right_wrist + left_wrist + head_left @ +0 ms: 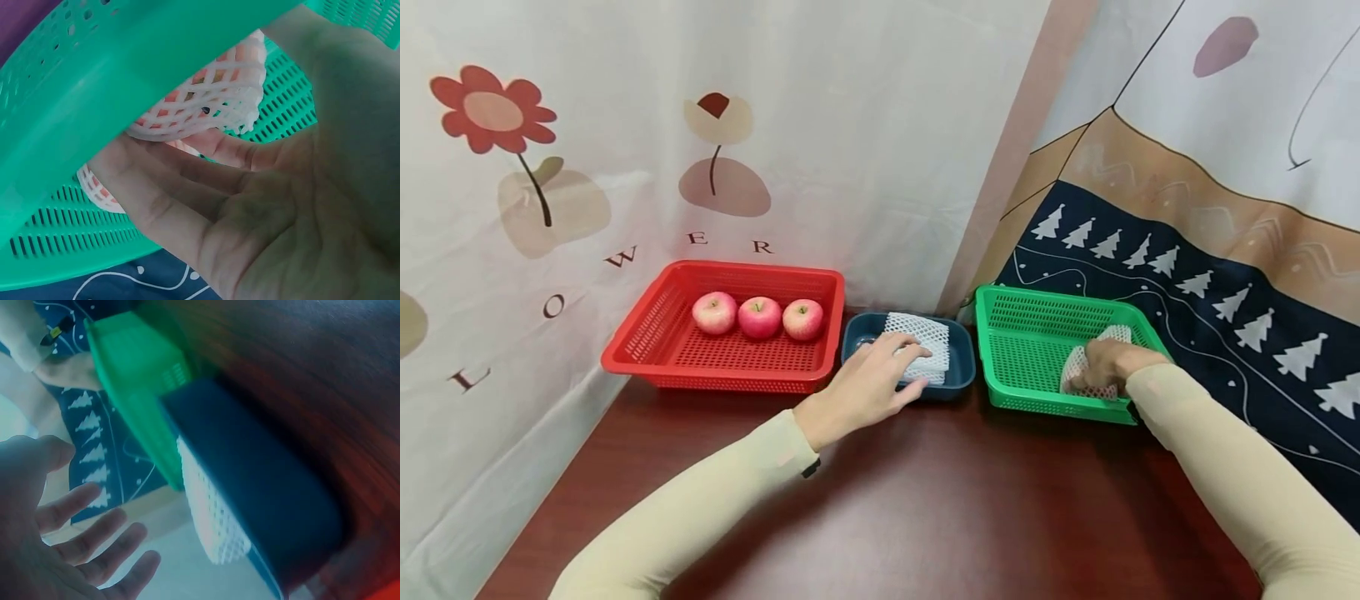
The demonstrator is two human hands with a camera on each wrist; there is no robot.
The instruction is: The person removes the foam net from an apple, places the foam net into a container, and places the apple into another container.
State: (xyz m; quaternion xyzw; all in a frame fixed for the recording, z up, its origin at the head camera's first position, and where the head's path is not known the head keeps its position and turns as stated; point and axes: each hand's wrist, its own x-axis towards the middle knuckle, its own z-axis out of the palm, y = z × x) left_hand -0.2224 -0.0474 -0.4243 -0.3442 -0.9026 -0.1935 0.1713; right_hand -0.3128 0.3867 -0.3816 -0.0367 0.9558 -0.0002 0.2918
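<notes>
My left hand (872, 379) hovers over the near left of a dark blue tray (962, 358), fingers spread and holding nothing. White foam net sleeves (931, 337) lie in that tray; the left wrist view shows the foam net (209, 506) standing above its rim. My right hand (1112, 365) reaches into the green basket (1026, 358), its fingers around an apple in a white foam net (212, 94). Reddish skin shows through the mesh. A second netted apple (100, 190) sits beyond the fingers, partly hidden by them.
Left of the tray stands a red basket (722, 383) with three bare apples (760, 317) in a row. All containers stand along the back of the brown table (910, 500), against a printed curtain (865, 150). A dark tree-patterned cloth (1210, 333) hangs behind the green basket.
</notes>
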